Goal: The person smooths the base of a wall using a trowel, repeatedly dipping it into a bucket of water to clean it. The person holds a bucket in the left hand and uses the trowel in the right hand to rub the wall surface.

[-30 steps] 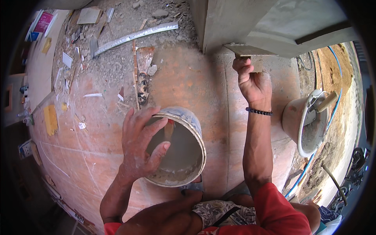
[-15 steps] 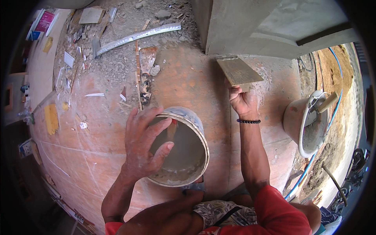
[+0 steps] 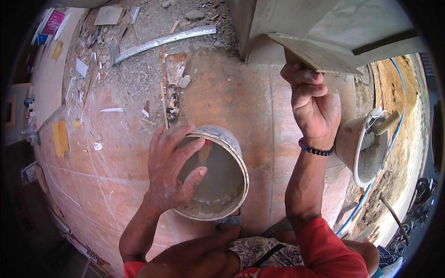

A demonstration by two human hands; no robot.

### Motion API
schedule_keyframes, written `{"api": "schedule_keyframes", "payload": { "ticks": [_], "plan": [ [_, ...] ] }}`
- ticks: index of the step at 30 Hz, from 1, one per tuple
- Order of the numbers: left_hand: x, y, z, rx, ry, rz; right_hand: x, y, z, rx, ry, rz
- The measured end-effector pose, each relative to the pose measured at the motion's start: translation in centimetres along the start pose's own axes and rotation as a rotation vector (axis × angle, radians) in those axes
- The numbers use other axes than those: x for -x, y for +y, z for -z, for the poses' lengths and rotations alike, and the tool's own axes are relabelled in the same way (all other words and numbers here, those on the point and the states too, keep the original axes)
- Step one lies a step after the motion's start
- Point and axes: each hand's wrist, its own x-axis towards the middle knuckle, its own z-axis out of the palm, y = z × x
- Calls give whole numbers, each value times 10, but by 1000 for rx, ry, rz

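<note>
A plastering float, flat and smeared with grey, is gripped from below in my right hand. Its blade lies tilted at the grey plastered surface; whether the whole face touches cannot be told. My left hand is spread over the left side of a round bucket, thumb and fingers apart across its mouth. Inside the bucket is grey, wet-looking material. A wooden handle with a red end stands in it, partly behind my fingers.
At the right, a second bucket leans with a wooden-handled tool across it, beside a blue hose. Rubble, a bent metal strip and a dirty scraper-like blade lie at the far left. A yellow sponge-like piece is on the floor.
My right hand has moved up and to the right with the float, bringing it to the grey surface. The left hand and the bucket are almost where they were.
</note>
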Motion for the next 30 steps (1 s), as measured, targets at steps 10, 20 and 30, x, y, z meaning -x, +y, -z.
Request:
{"api": "schedule_keyframes", "payload": {
  "ticks": [10,20,30],
  "plan": [
    [-3,2,1,16,-5,-2,33,-27,113,204,208,192],
    [-1,0,3,7,-35,-17,-18,-36,153,219,233,127],
    [-3,1,3,18,-21,3,-27,-11,96,117,144,118]
  ]
}}
